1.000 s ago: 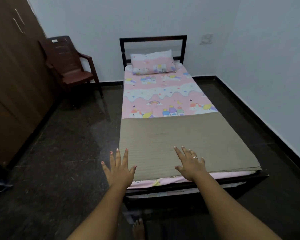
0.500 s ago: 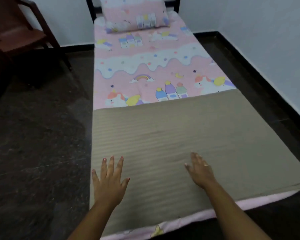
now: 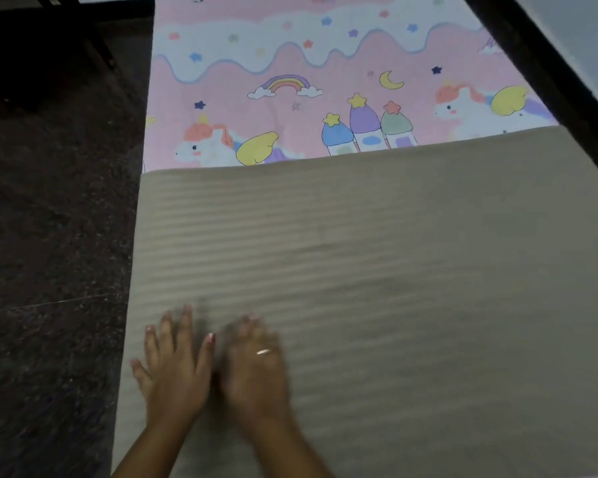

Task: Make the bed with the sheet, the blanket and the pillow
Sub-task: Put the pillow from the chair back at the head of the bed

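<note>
- Since the dark speckled stone floor (image 3: 49, 236) takes up the whole left side, the bed sits right of centre, and the blanket's left edge lines up with the mattress side.
- Left hand (image 3: 176, 377) lies palm down on the blanket near that left edge, at the near end of the bed. Fingers are straight and spread, gripping nothing.
- Right hand (image 3: 256, 374), the one with the thin ring (image 3: 263, 352), is just beside it, nearly touching. It's blurry, but it looks flat and released too, resting on the cloth.
- Taupe ribbed blanket (image 3: 394, 253) covers the near half of the bed side to side, with its top edge running straight across. It lies pretty flat, with only faint ripples.
- Handling guess: it's light, soft and totally floppy. Flat palms will smooth it, but pressing hard probably drags the fabric along, and the ribbed weave likely grabs the sheet a bit.
- If it needs shifting, I'd pinch the corners or the top hem, not the middle.
- Pink cartoon-print sheet (image 3: 256, 63), with unicorns, a rainbow and little castles, shows beyond the blanket's top edge. It's smooth on the mattress. It looks thin to me, so it could bunch up if the blanket gets dragged over it.
- Black bed frame rail (image 3: 532, 63) runs down the right side, with a pale wall (image 3: 584, 46) past it.
- Pillow isn't in view, so no clue where it sits.
</note>
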`<state>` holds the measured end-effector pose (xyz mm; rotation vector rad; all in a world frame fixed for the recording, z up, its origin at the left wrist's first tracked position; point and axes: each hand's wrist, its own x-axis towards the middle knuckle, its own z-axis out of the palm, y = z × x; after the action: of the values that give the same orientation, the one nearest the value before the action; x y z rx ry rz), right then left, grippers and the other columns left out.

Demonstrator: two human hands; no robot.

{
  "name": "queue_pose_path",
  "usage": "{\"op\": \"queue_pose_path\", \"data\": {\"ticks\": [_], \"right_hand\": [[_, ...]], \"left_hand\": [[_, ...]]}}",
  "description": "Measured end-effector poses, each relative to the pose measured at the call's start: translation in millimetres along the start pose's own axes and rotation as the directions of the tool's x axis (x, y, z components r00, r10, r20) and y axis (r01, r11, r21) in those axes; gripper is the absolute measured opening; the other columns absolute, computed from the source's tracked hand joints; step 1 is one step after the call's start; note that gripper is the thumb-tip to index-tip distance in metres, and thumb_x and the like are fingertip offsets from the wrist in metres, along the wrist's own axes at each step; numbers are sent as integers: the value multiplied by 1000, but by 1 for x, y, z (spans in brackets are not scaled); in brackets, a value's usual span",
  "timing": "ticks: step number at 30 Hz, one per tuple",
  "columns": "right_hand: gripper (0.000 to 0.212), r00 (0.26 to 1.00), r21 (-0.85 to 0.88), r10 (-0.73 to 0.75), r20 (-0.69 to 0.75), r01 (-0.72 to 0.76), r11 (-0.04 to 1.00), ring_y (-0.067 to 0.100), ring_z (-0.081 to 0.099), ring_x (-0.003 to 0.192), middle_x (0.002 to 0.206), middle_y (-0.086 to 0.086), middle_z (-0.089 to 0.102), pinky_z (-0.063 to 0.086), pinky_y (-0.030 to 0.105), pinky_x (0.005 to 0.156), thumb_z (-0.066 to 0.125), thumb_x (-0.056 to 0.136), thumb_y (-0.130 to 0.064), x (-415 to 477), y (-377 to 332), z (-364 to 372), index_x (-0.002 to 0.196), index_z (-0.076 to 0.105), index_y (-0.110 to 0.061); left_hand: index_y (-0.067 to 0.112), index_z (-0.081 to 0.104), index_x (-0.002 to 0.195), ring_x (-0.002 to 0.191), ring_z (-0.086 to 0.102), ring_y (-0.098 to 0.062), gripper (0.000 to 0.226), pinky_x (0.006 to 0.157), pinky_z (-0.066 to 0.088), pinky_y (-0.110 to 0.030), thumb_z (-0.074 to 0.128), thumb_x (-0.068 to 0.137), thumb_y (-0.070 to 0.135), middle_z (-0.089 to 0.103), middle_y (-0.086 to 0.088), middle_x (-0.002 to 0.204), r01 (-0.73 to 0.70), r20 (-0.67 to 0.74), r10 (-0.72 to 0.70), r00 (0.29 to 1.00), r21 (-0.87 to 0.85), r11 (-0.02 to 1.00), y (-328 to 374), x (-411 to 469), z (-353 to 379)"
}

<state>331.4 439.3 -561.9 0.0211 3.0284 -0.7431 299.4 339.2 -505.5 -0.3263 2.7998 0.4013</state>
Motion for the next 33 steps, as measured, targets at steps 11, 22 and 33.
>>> {"op": "queue_pose_path", "data": {"ticks": [11,22,33], "right_hand": [[66,923,-140,286,-258,-328,934,40,42,131,143,24,43,25,43,112,30,92,-42,115,183,-100,139,43,3],[73,998,-71,-5,64,10,997,31,29,142,152,16,33,15,45,117,32,89,-52,144,-6,2,146,35,-7],[66,950,-1,258,-175,-262,965,32,25,142,153,17,29,10,34,116,35,95,-42,225,118,-63,148,29,-3]], "left_hand": [[30,19,151,147,-1,-24,60,114,1,-55,35,95,45,9,-2,160,67,-126,-87,988,-151,986,-6,43,-20],[28,22,150,147,1,-26,57,114,2,-56,38,97,42,11,-3,160,67,-166,-97,981,-176,982,-20,64,-17],[28,20,150,147,3,-23,58,115,4,-53,31,96,46,12,0,160,90,-188,-153,970,-307,947,-43,79,-15]]}}
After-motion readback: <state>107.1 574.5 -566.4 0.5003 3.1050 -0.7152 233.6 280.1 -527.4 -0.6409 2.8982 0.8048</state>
